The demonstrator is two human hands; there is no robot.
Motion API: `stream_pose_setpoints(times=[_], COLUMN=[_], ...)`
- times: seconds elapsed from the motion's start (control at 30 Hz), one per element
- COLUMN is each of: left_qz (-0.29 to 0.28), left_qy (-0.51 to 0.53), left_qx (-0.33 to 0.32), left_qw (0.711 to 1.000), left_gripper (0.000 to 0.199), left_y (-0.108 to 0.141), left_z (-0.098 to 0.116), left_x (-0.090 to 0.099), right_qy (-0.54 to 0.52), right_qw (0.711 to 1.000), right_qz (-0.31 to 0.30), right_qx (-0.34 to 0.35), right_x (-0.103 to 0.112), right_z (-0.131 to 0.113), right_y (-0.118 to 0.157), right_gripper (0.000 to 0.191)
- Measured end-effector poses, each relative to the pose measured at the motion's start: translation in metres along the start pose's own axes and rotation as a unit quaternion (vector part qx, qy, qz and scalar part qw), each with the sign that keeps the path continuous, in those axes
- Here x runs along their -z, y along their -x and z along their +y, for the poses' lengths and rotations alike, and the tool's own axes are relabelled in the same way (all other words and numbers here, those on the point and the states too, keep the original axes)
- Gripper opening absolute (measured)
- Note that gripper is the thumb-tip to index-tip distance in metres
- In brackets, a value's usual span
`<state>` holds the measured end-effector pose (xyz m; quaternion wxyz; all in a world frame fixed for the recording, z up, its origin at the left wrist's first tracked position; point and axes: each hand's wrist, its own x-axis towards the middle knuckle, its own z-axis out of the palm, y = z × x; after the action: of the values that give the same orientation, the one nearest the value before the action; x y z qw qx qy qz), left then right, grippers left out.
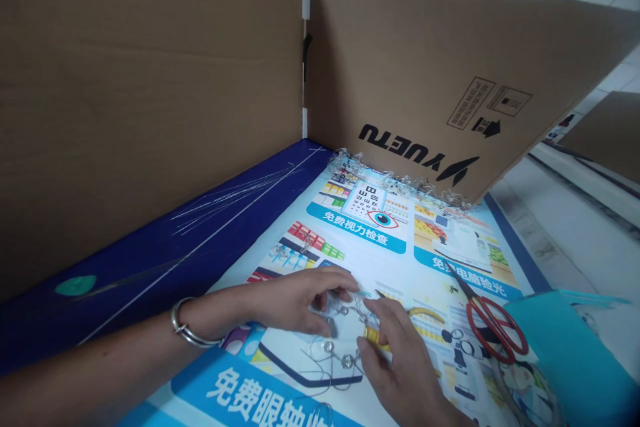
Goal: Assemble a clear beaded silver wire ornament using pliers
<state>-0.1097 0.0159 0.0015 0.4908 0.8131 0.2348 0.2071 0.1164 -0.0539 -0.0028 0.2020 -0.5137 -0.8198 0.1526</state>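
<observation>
Pinching beaded wire in left hand, right hand gripping yellow-handled pliers; red scissors beside, cardboard panel ahead.

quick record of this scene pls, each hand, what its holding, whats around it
left hand: fingers on beaded wire
left wrist: metal bangle
right hand: fingers on yellow-handled pliers
nearby: red-handled scissors; teal card
far edge: strand of clear beads
work surface: printed poster with blue Chinese text
backdrop: cardboard panels
</observation>
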Motion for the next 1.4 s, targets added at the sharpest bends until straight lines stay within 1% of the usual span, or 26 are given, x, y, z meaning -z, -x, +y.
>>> stream_pose_setpoints(times=[0.1, 0.23, 0.37, 0.53, 0.63, 0.77, 0.87, 1.03, 1.23, 1.4], left_qz=[0.003, 0.008, 0.015, 0.026, 0.030, 0.034, 0.036, 0.039, 0.046, 0.058], left_qy=[0.038, 0.063, 0.095, 0.140, 0.160, 0.183, 0.188, 0.184, 0.213, 0.226], left_qx=[0.027, 0.028, 0.030, 0.035, 0.039, 0.043, 0.038, 0.037, 0.036, 0.015], left_qw=[0.999, 0.998, 0.995, 0.989, 0.986, 0.982, 0.981, 0.981, 0.975, 0.972], left_gripper=[0.064, 0.059, 0.057, 0.053, 0.050, 0.049, 0.050, 0.049, 0.048, 0.048], left_y=[0.001, 0.001, 0.001, 0.000, 0.000, -0.001, -0.001, -0.001, -0.002, -0.003], left_z=[-0.004, -0.008, -0.008, -0.007, -0.008, -0.011, -0.011, -0.009, -0.006, -0.006], left_x=[-0.001, -0.004, -0.007, -0.011, -0.012, -0.013, -0.014, -0.015, -0.016, -0.018], right_qy=[-0.025, -0.066, -0.101, -0.106, -0.118, -0.122, -0.125, -0.144, -0.145, -0.153], right_qw=[1.000, 0.997, 0.994, 0.990, 0.987, 0.986, 0.986, 0.983, 0.983, 0.983], right_qz=[0.017, 0.037, 0.032, 0.026, 0.027, 0.022, 0.030, 0.043, 0.049, 0.059], right_qx=[0.004, 0.001, -0.030, -0.086, -0.102, -0.110, -0.110, -0.101, -0.099, -0.082], right_x=[-0.001, 0.000, 0.002, 0.004, 0.005, 0.004, 0.004, 0.002, 0.003, 0.002], right_z=[0.001, 0.000, -0.003, -0.004, -0.004, -0.004, -0.003, -0.001, -0.001, -0.001], right_y=[-0.001, -0.003, -0.004, -0.003, -0.003, -0.004, -0.004, -0.003, -0.003, -0.004], right_gripper=[0.040, 0.032, 0.028, 0.021, 0.021, 0.021, 0.022, 0.026, 0.027, 0.028])
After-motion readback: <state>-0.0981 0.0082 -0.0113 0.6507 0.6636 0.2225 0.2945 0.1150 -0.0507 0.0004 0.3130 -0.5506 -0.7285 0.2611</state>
